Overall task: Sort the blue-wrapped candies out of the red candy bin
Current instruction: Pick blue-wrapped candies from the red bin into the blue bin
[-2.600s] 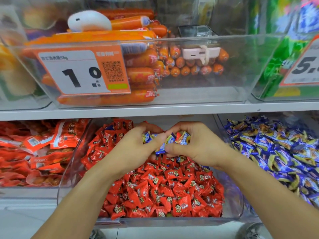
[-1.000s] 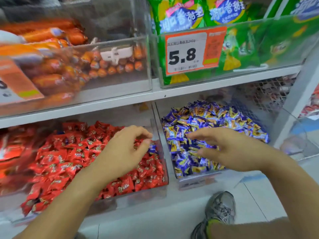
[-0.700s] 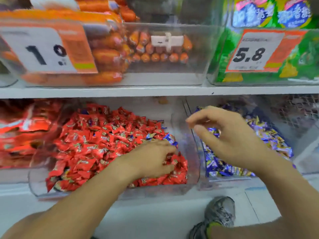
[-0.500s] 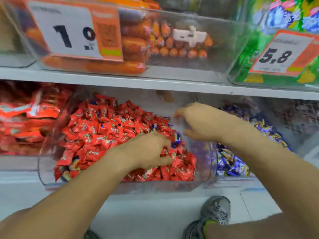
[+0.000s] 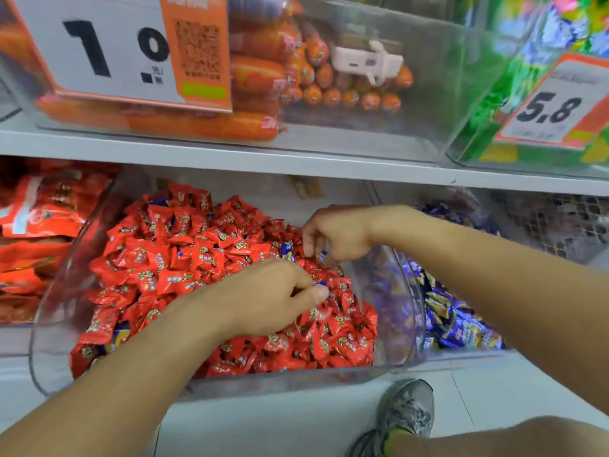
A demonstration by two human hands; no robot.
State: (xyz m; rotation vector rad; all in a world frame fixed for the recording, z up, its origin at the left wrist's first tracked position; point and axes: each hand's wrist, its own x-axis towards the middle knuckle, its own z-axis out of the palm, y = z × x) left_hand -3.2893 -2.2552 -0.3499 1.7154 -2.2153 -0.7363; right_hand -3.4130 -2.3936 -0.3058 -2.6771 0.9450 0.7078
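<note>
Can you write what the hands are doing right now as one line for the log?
left hand: pinches blue candy | right hand: pinches blue candy | both over red candy bin | sorting unfinished

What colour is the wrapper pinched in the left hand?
Blue: the candy between the left hand's thumb and fingers, seen in the head view.

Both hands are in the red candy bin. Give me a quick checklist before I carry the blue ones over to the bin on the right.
1. Left hand pinches a blue-wrapped candy: ok.
2. Right hand has a blue candy at its fingertips: ok, though whether the grip is firm: cannot tell.
3. Red candy bin free of blue strays: not ok; one lies loose.
4. Blue candy bin open to drop into: ok.
5. More blue buried under the red: cannot tell.
</note>
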